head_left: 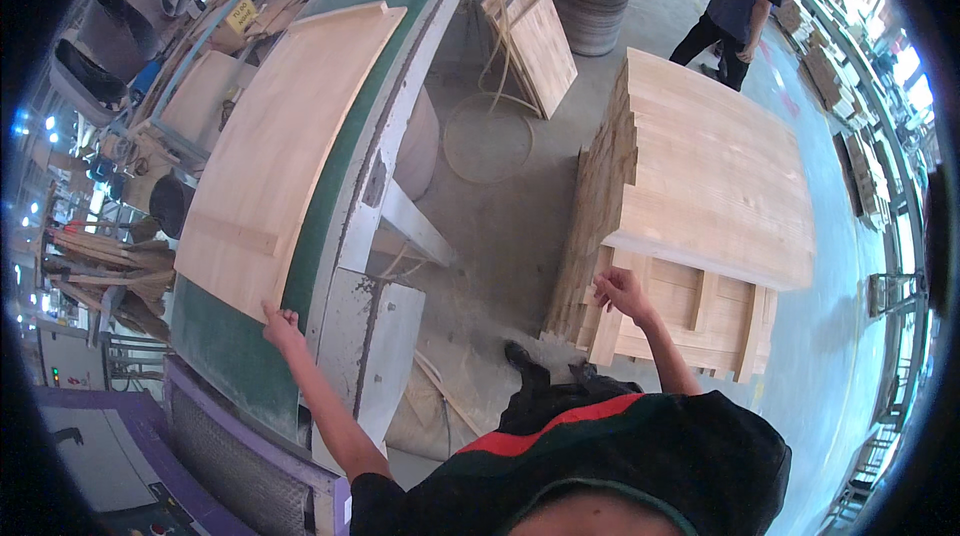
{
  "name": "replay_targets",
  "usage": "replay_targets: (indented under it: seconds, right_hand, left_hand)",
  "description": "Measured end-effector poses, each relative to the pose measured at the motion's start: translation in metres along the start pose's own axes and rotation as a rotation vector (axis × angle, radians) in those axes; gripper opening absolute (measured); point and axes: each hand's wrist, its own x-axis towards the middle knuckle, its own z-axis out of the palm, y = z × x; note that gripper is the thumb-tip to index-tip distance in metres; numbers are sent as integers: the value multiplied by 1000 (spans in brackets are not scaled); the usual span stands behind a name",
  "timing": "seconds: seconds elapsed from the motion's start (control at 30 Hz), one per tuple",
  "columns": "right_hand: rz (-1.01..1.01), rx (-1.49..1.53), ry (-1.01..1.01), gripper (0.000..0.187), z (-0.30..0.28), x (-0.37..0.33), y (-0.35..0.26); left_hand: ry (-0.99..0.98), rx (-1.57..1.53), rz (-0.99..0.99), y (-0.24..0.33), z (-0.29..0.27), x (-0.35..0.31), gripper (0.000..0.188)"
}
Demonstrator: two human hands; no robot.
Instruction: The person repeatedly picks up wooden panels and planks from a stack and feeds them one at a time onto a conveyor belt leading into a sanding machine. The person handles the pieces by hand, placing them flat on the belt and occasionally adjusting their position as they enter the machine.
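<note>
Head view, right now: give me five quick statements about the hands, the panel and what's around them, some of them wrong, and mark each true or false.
1. The left hand is at the near edge of the pale wooden panel. True.
2. The panel lies on a red surface. False: the surface under it is green.
3. The right hand is near the wooden stack. True.
4. The stack stands on the person's left. False: it is on the right.
5. The dark drum stands upright. True.
</note>
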Motion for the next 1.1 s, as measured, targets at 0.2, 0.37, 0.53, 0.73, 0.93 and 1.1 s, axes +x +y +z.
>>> replay_targets:
  seconds: [0.2,0.37,0.53,0.73,0.93,1.1]
  right_hand:
    - [-64,-70,-34,28,4,17,-12]
    - [-146,-55,73,31,-10,8,-1]
    - [-119,-314,42,26,-10,-10,68]
    - [-169,-299,121,41,-15,-69,79]
    - [7,-125,522,31,-85,-153,168]
    - [194,-93,756,29,-142,-221,217]
  left_hand:
    - [-106,395,-109,17,-46,3,50]
    - [404,425,1105,131,-85,-109,30]
    - [78,26,1251,140,14,-260,35]
    - [-501,337,1018,17,129,-335,25]
    - [-1056,585,1033,-74,194,-409,27]
    - [-1397,476,330,-113,220,-516,26]
